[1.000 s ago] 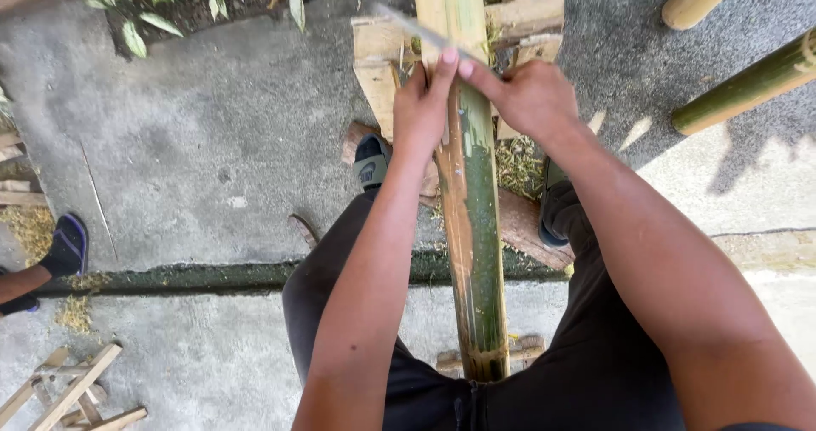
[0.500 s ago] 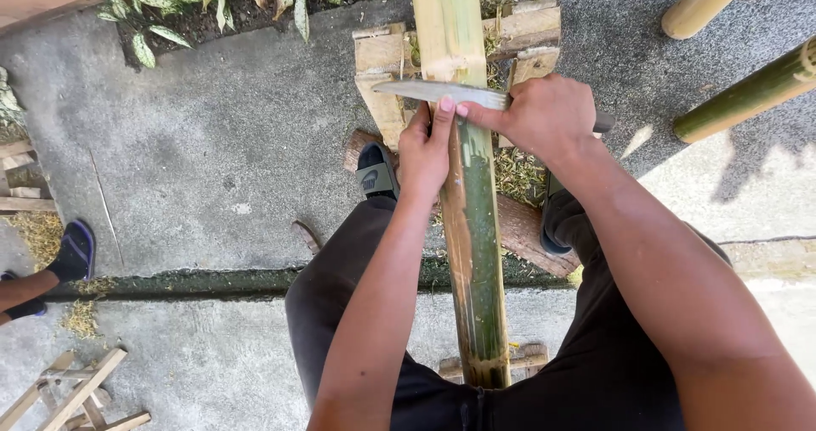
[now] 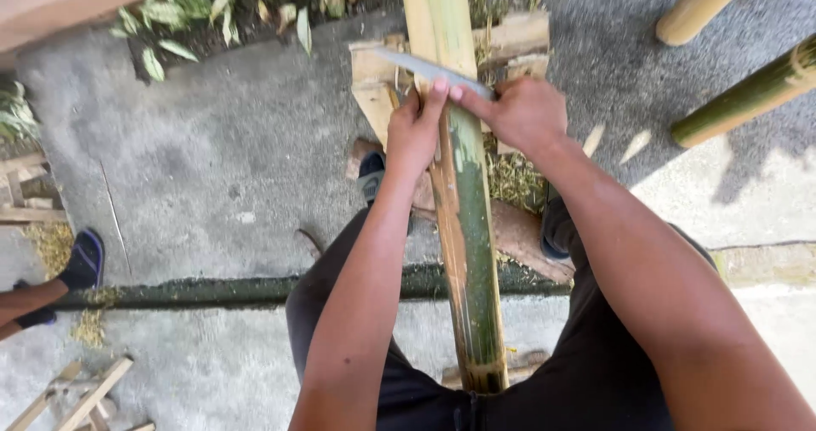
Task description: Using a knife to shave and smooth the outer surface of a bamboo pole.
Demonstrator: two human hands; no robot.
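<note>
A long green bamboo pole [image 3: 466, 227] runs from my lap up to the top of the head view, its skin partly shaved to pale yellow. My right hand [image 3: 520, 112] grips the handle of a knife whose grey blade [image 3: 425, 68] lies across the pole. My left hand [image 3: 416, 129] rests on the pole's left side, with its fingertips pressed against the back of the blade. The pole leans on a wooden block stand [image 3: 374, 74].
Two more bamboo poles, one pale [image 3: 701, 6] and one green [image 3: 748, 99], lie at the top right. Another person's foot in a dark sandal [image 3: 81, 261] is at the left edge. Wood scraps [image 3: 76, 397] lie bottom left. Shavings [image 3: 514, 180] litter the concrete.
The blade has moved up along the pole, away from me, and both hands have gone up with it. The blade now tilts down to the right.
</note>
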